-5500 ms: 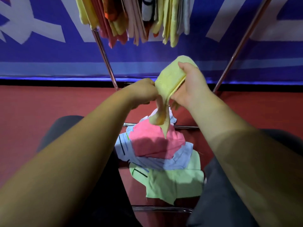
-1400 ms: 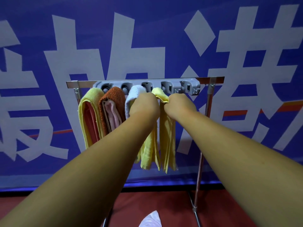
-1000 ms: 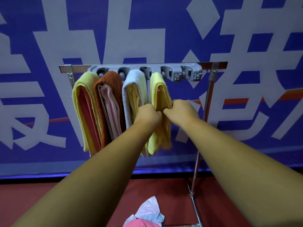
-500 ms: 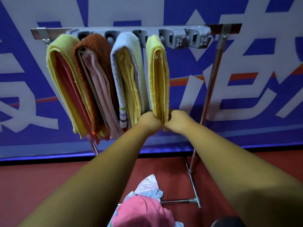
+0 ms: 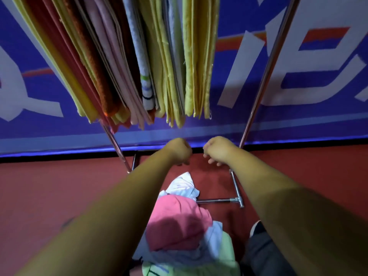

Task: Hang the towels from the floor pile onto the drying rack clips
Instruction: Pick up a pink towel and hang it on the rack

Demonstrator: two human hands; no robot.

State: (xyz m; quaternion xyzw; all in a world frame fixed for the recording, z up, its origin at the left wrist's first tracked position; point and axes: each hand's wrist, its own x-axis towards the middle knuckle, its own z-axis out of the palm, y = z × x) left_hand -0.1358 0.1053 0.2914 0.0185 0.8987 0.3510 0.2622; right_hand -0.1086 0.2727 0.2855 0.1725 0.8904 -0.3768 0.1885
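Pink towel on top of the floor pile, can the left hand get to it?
Probably yes. The left hand holds nothing, and the pink towel lies on top of the pile with nothing covering it. The hanging towels end higher than the hand.

Take the shiny, smooth metal pole of the drying rack (image 5: 266,76) as your mark. It throws back light, and so does the round polished metal foot bar (image 5: 217,200) at its base. Just left of the pole hangs a pale yellow cloth towel (image 5: 197,56), soft and finely napped. Further left are a white cloth towel with a pebbled weave (image 5: 139,46) and a rust-orange terry towel (image 5: 93,62), coarse and loopy. Below the pole you see a pink cloth towel (image 5: 177,222), matt and fuzzy, and lower in the same heap a thin, smooth pale green cloth (image 5: 221,261). The red floor (image 5: 59,186) looks matt. Behind the pole, the blue printed banner (image 5: 298,114) has a faint sheen.
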